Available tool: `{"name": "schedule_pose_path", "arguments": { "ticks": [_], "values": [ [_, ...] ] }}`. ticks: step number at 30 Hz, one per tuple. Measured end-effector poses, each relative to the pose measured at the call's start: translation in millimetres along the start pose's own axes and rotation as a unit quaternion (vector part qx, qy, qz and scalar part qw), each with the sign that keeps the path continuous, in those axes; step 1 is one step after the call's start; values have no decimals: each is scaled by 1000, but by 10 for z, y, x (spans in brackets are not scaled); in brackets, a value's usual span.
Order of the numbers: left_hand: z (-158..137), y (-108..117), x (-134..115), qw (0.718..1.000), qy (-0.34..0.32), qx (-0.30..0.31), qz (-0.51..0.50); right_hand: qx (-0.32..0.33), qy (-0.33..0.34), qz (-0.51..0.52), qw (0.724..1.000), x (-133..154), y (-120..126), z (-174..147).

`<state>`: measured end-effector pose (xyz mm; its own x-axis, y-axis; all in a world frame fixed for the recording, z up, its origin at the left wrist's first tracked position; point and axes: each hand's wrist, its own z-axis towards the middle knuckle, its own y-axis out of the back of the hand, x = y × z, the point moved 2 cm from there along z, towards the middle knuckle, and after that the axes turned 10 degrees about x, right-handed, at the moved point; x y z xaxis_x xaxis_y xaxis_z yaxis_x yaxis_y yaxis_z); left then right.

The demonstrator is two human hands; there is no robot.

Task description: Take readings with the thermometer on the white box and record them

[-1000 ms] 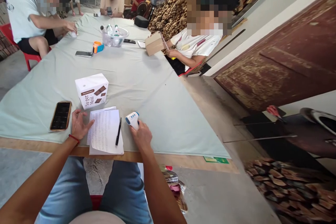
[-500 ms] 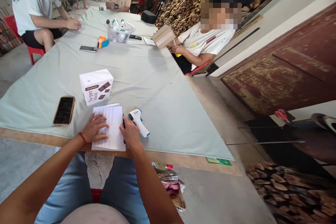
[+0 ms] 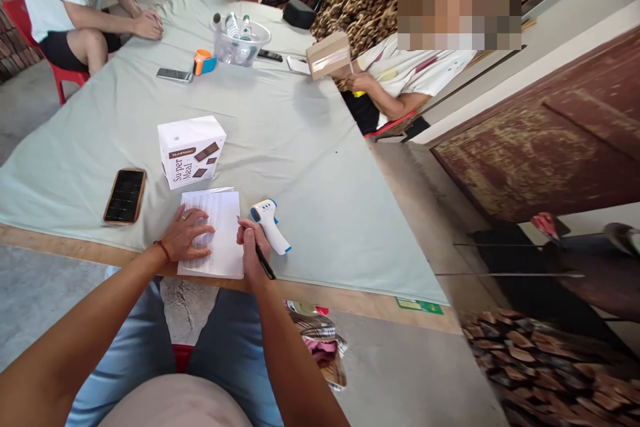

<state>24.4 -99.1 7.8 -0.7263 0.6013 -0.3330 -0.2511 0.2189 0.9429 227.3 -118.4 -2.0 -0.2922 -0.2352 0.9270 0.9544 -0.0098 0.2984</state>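
Sheets of printed paper lie at the near edge of the table. My left hand rests flat on their left side with fingers spread. At the right edge of the sheets, my right hand grips a dark pen, its rear end slanting back past the wrist. Just right of that hand lies a white and blue infrared thermometer. A white "Super Meal" box stands behind the paper. To the left is a phone in a brown case.
Farther back on the cloth-covered table are another phone, an orange and blue tape roll and a clear basket of bottles. At the right, a seated person holds a cardboard box. Other people sit at the left and far end.
My right hand has picked the pen up from beside the paper and turned over with it. My left hand stays on the sheets. The view has tilted slightly down.
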Motion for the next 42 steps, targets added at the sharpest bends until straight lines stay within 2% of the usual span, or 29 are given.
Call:
{"name": "schedule_pose_path", "arguments": {
  "ticks": [5, 10, 14, 23, 42],
  "values": [
    [9, -15, 1, 1000, -2, -7, -1, 52, -30, 31, 998, 44, -73, 99],
    [26, -20, -13, 1000, 1, 1, -9, 16, -79, 29, 996, -109, -148, 121],
    [28, -11, -30, 1000, 5, 5, -14, 8, -63, 3, 998, -136, -196, 101],
    [26, 1, -52, 1000, 7, 9, -19, 38, -45, -24, 998, -171, -217, 94],
    [26, -1, -52, 1000, 6, 3, -15, 46, -33, -22, 998, -166, -224, 96]
  ]
}}
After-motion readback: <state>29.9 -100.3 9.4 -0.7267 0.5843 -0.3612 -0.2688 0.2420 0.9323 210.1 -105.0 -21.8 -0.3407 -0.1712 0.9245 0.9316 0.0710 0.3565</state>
